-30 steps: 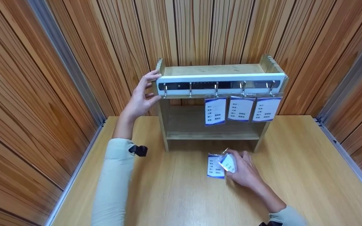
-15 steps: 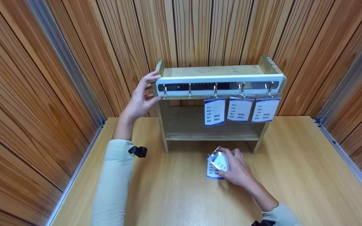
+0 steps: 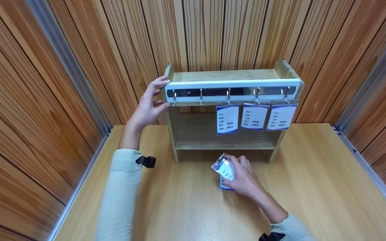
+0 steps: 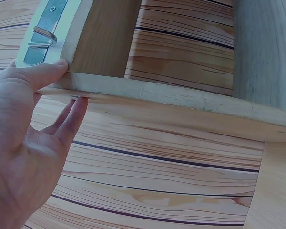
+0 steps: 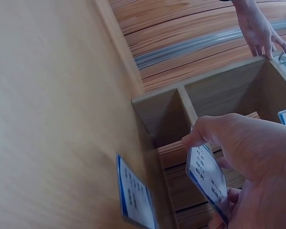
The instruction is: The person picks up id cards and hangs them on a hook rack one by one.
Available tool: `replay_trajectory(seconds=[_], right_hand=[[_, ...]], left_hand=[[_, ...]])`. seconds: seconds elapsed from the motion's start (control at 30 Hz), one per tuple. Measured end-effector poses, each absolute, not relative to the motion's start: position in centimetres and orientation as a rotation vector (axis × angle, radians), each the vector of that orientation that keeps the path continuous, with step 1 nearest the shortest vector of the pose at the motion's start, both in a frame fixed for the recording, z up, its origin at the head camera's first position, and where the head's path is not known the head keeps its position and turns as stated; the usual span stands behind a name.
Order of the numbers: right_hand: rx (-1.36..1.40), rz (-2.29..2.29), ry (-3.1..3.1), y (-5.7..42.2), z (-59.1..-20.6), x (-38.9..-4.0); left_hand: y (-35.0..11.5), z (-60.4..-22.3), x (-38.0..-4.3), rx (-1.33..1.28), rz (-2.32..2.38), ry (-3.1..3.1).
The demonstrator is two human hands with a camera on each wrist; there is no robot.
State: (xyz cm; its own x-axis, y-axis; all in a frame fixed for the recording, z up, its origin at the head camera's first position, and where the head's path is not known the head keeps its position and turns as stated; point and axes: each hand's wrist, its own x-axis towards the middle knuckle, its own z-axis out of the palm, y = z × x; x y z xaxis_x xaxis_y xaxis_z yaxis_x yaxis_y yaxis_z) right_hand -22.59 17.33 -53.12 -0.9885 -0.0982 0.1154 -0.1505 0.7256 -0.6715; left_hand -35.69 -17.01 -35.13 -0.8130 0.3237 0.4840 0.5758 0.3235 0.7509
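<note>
At the upper left corner of a small wooden shelf (image 3: 224, 147), my left hand (image 3: 147, 106) grips the side panel (image 4: 152, 90). Its thumb lies on the front and its fingers touch the outer face. My right hand (image 3: 245, 179) pinches a clear-sleeved ID badge (image 5: 207, 174), tilted and raised in front of the shelf. Below it, a second ID badge (image 5: 136, 195) lies on the table, partly covered by the right hand in the head view. Three more badges hang from the hook rail (image 3: 213, 83): one at the middle hook (image 3: 227, 119), two to its right (image 3: 255, 116).
Two hooks at the rail's left, including the leftmost hook (image 3: 174, 96), carry nothing. The shelf stands on a light wooden table (image 3: 179, 204), close to the plank back wall (image 3: 206, 36). Metal strips (image 3: 79, 184) edge the table's sides.
My right hand has moved left with the held badge, lifting it slightly and passing over the badge on the table. The left hand keeps its grip on the shelf.
</note>
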Motion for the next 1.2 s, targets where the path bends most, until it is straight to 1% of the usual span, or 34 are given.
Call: replay_trajectory(seconds=[0.67,1.2], right_hand=[[0.306,1.23,-2.72,13.8,-50.0,-23.0],[0.427,1.225,-2.629,11.7,-46.5,-23.2]], left_hand=[[-17.0,-35.6,-35.5,-0.807,-1.508,-2.344],[-17.0,-35.1,-35.5,-0.81,-1.477,-2.35]])
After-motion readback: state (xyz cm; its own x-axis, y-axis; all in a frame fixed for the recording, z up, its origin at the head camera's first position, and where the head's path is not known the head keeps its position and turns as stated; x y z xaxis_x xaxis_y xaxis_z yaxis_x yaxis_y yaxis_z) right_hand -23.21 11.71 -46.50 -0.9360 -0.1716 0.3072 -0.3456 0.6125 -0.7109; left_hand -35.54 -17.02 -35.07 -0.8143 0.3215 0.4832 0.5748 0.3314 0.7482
